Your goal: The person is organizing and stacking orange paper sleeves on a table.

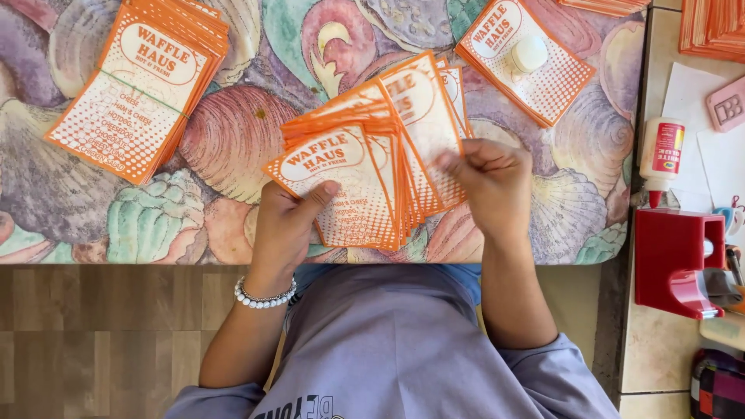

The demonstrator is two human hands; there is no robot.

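I hold a fanned stack of orange-and-white printed paper cards (365, 167) above the near edge of a table covered with a seashell-patterned cloth (248, 140). My left hand (283, 225), with a white bead bracelet on the wrist, grips the stack's lower left, thumb on the front card. My right hand (490, 182) pinches the cards at the fan's right side. Both hands are closed on the same stack.
A banded pile of the same cards (140, 85) lies at the far left. Another pile (524, 66) at the far right has a small white cap-like object (529, 53) on it. A glue bottle (661, 159), a red dispenser (677, 260) and more cards (714, 27) sit on the tiled counter to the right.
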